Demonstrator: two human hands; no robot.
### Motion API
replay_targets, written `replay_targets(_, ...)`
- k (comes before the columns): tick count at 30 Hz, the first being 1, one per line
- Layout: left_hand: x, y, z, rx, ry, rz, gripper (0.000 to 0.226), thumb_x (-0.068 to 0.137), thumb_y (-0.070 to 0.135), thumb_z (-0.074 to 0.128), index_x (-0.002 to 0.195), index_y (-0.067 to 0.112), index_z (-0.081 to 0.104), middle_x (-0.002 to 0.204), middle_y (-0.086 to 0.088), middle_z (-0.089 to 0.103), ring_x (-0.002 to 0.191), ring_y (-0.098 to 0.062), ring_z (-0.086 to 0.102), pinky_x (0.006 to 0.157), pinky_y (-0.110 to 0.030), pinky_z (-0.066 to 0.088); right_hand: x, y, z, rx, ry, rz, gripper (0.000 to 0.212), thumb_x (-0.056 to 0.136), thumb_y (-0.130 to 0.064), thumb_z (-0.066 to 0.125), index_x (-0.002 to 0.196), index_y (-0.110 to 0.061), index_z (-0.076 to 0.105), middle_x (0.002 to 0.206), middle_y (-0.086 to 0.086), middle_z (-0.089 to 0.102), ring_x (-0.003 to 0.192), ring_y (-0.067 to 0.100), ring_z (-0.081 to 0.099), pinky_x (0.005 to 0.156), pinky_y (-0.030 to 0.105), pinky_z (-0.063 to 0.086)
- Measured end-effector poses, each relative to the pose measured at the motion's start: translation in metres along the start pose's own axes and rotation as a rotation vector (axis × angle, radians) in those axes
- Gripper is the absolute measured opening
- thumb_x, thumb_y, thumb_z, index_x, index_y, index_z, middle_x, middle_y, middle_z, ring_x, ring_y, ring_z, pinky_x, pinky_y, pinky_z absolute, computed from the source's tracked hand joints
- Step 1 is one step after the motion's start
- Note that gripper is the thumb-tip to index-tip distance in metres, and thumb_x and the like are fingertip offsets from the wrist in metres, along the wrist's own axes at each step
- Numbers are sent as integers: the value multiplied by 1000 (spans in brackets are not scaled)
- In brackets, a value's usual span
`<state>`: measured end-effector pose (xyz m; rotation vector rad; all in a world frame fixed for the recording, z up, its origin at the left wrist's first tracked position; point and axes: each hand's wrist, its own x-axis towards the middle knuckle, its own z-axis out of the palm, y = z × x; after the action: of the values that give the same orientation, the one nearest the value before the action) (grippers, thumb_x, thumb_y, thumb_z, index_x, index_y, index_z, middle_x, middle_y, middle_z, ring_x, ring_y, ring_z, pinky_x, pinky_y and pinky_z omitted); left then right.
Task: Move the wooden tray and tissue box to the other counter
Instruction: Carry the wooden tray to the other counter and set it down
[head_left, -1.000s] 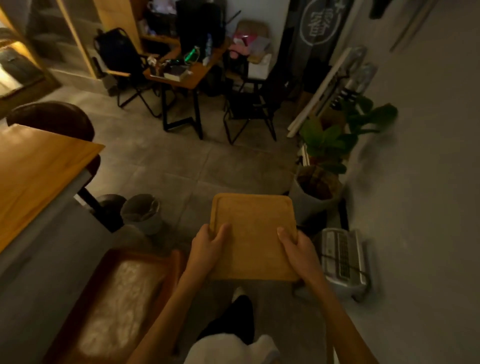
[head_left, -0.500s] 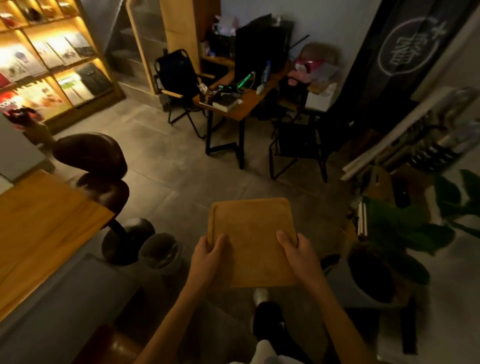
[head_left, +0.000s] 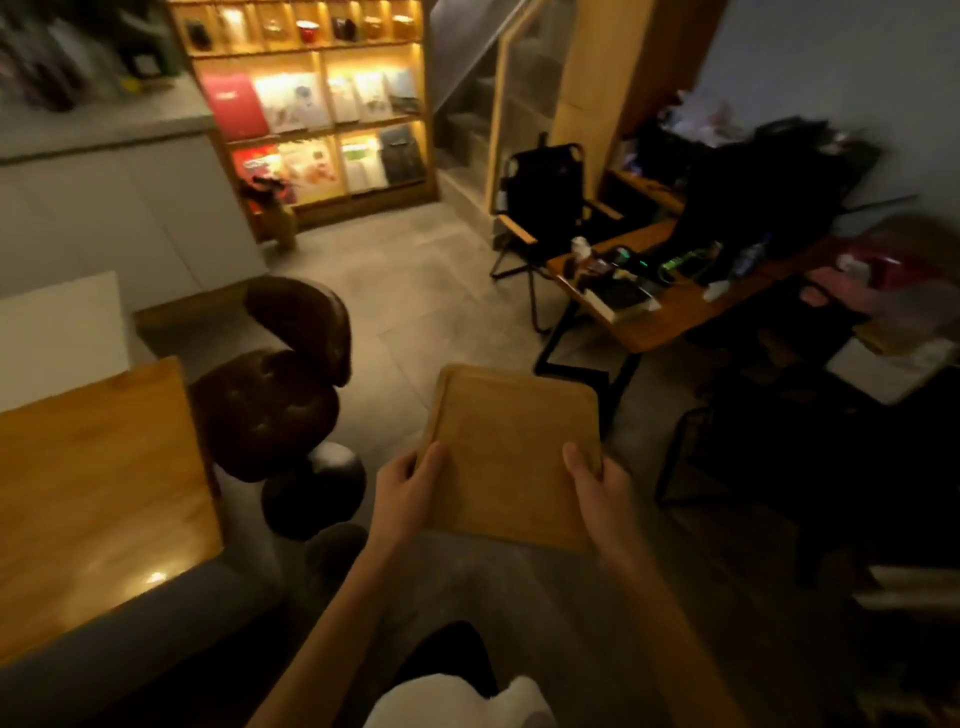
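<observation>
I carry a square wooden tray (head_left: 511, 447) flat in front of me, above the grey tiled floor. My left hand (head_left: 408, 491) grips its near left corner, thumb on top. My right hand (head_left: 597, 493) grips its near right corner the same way. Nothing lies on the tray. No tissue box is in view.
A wooden counter top (head_left: 88, 499) runs along my left, with a dark padded bar stool (head_left: 280, 384) beside it. Ahead to the right stand a cluttered wooden table (head_left: 660, 312) and a black folding chair (head_left: 545, 197). A lit bookshelf (head_left: 317, 109) and a grey counter (head_left: 104, 130) stand at the back.
My view has swung to the left: the plant and wall on the right are gone, and the bookshelf and bar stool have come in. Both hands keep the same hold on the tray.
</observation>
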<state>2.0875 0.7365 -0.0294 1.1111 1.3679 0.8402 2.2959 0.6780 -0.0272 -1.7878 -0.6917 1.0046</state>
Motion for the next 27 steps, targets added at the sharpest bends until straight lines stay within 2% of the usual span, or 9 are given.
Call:
replay_targets(4,80,17,-9,-65,174,4,25,93,48,56,96,25,64,96,5,66,88,-13,64,69,-27,49,94,-40,52,-46,-113,-79,20,90,-58,59,90,-38,61,94,-17,68,77,0,68,59,16,51)
replay_targets(7,147,29,-13,-98,259,14,31,94,46,55,106,19,65,100,3,66,92,-14,64,72,-29,50,163,-67,89,-83,-194,-98,19,92,-58,58,90,-39,58,97,-16,66,84,4,66,64,23,52)
replay_targets(9,192,36,-12,-138,304,18,27,94,46,55,105,23,65,102,3,65,94,-17,64,75,-31,51,207,-87,111,-79,-222,-97,18,92,-57,57,90,-39,57,97,-15,66,85,6,66,65,25,52)
replay_targets(14,276,64,-7,-370,516,15,39,82,58,59,111,31,60,113,0,62,100,-18,63,87,-44,55,296,-134,172,-104,-204,-114,21,95,-55,52,85,-37,51,87,-14,61,73,3,62,52,18,46)
replay_targets(18,322,88,-14,-622,685,-26,54,87,47,64,134,30,45,128,5,55,115,-21,58,98,-52,49,336,-161,233,-99,-314,-115,26,97,-54,48,106,-30,51,95,-7,62,80,9,62,57,24,47)
replay_targets(21,360,94,-24,-863,701,-44,70,86,39,67,146,34,31,136,5,50,117,-22,56,93,-49,52,352,-175,294,-80,-447,-141,25,99,-51,45,118,-33,43,100,-12,57,83,5,59,68,27,49)
replay_targets(24,399,97,-32,-956,871,-48,69,90,35,64,148,36,27,136,3,49,110,-19,56,74,-38,54,364,-187,350,-106,-647,-127,13,102,-47,38,113,-39,40,103,-12,55,86,8,59,73,28,51)
replay_targets(25,409,99,-38,-977,952,-59,65,91,35,62,147,35,28,133,4,50,108,-18,56,69,-36,53,370,-189,366,-128,-730,-114,17,103,-47,36,116,-38,41,107,-10,56,91,12,61,76,31,52)
replay_targets(27,422,103,-57,-1028,1094,-87,61,93,38,60,146,33,31,126,6,53,105,-19,57,66,-36,51,384,-192,393,-166,-953,-65,45,102,-52,34,142,-31,32,127,-7,49,111,20,57,92,41,52)
